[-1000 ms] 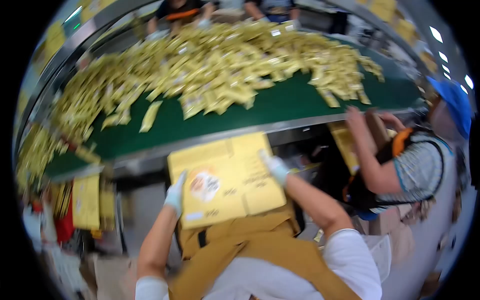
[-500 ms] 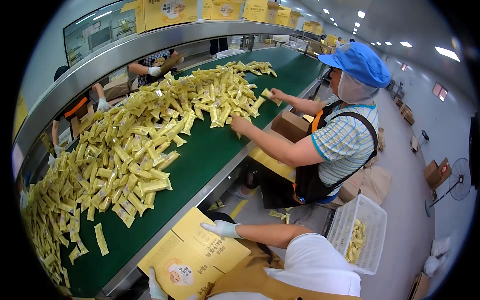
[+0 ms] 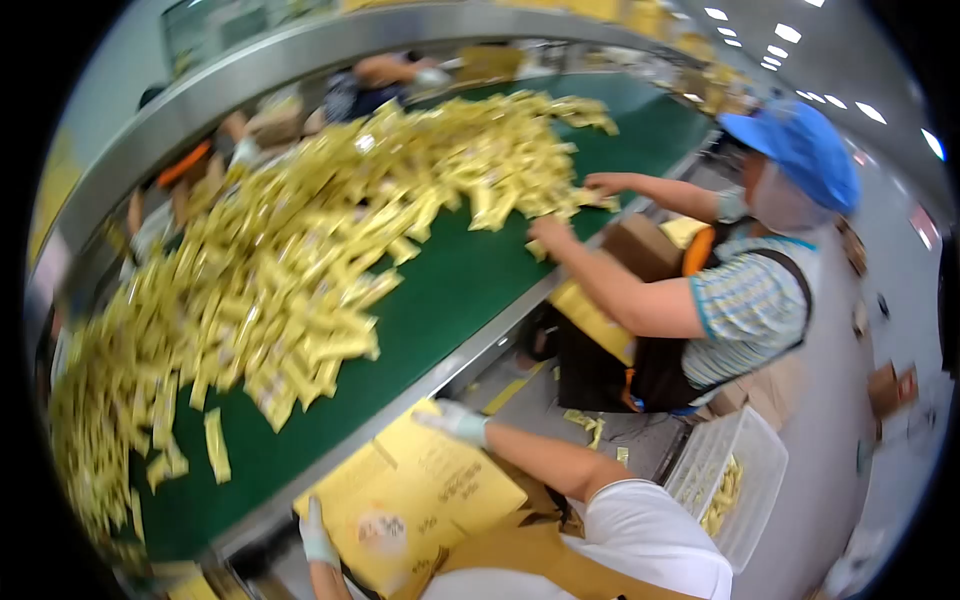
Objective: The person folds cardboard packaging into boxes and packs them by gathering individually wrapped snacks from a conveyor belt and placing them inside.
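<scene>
A yellow cardboard box [image 3: 400,480] with printed lettering and a round picture lies in front of my body, beside the conveyor's near edge. My left hand [image 3: 318,535], in a pale glove, grips its left side. At the far right corner my right hand [image 3: 455,423], also gloved, holds the box edge; some fingers are blurred. Past the box, a large heap of yellow wrapped packets [image 3: 300,260] covers much of the green conveyor belt [image 3: 430,300]. One loose packet [image 3: 216,445] lies apart from the heap.
To the right a co-worker in a blue cap [image 3: 800,160] reaches into the packets. A white crate [image 3: 745,500] holding packets stands on the floor at my right. Across the belt, other workers' gloved hands show. A metal rail [image 3: 350,35] runs above the far side.
The view has shifted and blurred, so the scene sits further right. My hands still hold the box. The co-worker's far hand has lowered to the packets.
</scene>
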Available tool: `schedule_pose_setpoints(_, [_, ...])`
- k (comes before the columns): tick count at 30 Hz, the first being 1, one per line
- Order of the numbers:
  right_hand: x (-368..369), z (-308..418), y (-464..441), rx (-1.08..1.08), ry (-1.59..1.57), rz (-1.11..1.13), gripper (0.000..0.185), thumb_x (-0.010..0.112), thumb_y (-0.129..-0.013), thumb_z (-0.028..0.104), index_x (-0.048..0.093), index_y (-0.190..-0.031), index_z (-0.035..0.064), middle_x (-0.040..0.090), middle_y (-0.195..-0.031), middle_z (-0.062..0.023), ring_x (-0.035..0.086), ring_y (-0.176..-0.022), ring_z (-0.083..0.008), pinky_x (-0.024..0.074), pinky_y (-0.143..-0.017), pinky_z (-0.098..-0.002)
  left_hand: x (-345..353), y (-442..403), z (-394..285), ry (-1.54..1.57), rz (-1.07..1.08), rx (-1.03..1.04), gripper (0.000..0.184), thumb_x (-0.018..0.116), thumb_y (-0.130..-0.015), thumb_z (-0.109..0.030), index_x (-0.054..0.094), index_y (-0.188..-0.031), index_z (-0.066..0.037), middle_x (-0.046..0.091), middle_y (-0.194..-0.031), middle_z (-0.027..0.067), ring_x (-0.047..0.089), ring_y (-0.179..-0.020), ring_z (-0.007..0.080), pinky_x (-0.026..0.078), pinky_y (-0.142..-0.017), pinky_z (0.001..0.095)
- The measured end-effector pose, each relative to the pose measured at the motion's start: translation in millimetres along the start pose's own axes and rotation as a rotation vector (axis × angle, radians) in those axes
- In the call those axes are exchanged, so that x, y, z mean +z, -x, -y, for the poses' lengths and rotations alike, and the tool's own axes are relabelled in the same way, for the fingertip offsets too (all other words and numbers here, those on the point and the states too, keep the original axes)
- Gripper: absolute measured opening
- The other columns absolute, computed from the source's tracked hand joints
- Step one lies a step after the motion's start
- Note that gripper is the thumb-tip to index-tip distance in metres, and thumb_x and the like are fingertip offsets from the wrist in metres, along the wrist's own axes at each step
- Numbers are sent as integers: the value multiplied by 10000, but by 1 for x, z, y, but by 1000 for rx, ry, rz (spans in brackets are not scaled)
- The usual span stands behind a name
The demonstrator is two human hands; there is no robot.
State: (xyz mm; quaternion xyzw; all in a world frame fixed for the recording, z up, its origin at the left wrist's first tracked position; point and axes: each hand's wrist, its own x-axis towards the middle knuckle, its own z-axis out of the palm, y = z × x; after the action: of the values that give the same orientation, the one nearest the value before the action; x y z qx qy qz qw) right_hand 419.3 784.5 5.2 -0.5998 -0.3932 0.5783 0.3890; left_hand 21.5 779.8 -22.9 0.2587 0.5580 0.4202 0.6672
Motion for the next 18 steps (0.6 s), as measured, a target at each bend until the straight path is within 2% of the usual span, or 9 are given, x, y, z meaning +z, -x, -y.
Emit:
schedule_pose_setpoints(2, [-2,4,5,2,-77,73,585,677,-941,454,599,-1289,-10,682,-1178,-96,643,-1037,-166,517,-916,-331,4,14,-6,-34,-38,-65,421,656,-974,-302,570,-1296,-46,677,-1184,77,671,-1008,221,557,-873,378])
schedule_pose_setpoints(3, [-3,-3,0,92,-200,162,573,662,-954,441,590,-1294,-14,682,-1171,-100,647,-1041,-167,522,-910,-333,6,19,-6,-93,-84,-20,444,693,-951,-297,568,-1296,-47,680,-1157,76,672,-978,207,556,-848,366])
schedule_pose_setpoints(4, [-3,8,8,171,-131,106,580,663,-953,436,582,-1301,-21,676,-1189,-110,656,-1053,-180,527,-900,-331,2,22,-1,-84,-115,-19,462,712,-939,-283,561,-1304,-43,679,-1147,78,666,-985,204,551,-851,359])
schedule_pose_setpoints(7, [-8,-58,-18,89,12,89,733,596,-942,546,511,-1413,-9,626,-1324,-171,598,-1218,-244,434,-1043,-335,12,34,2,-90,-231,49,549,773,-893,-239,522,-1331,-20,676,-1119,89,656,-993,200,539,-867,347])
schedule_pose_setpoints(8, [-7,-32,-5,111,63,100,734,601,-939,542,509,-1414,-10,623,-1328,-176,600,-1220,-249,442,-1035,-338,12,34,6,-101,-268,94,596,788,-879,-237,496,-1347,-9,675,-1118,94,655,-993,201,538,-868,348])
schedule_pose_setpoints(10, [-5,-49,-11,100,-51,92,684,632,-935,504,545,-1370,-16,650,-1260,-172,636,-1136,-237,479,-982,-340,18,40,-1,-134,-312,120,734,821,-847,-245,420,-1404,15,669,-1130,106,653,-997,199,535,-876,347])
schedule_pose_setpoints(11, [-4,-50,-10,91,-66,79,661,644,-934,487,560,-1348,-22,659,-1231,-166,647,-1101,-228,492,-960,-338,15,39,-4,-146,-251,83,784,826,-840,-253,395,-1433,24,662,-1166,116,648,-1021,201,529,-891,345])
schedule_pose_setpoints(16, [-5,-65,-18,72,-113,67,555,664,-952,382,583,-1296,-46,664,-1201,-138,641,-1057,-195,497,-938,-327,6,24,7,-248,-318,81,857,849,-804,-326,405,-1436,45,643,-1257,156,632,-1116,229,515,-933,347])
schedule_pose_setpoints(18, [-5,-52,-9,69,-147,75,520,655,-965,339,574,-1303,-47,656,-1216,-131,628,-1075,-194,487,-952,-328,20,34,-9,-235,-314,100,764,847,-807,-332,484,-1361,48,666,-1209,150,653,-1063,219,526,-910,344])
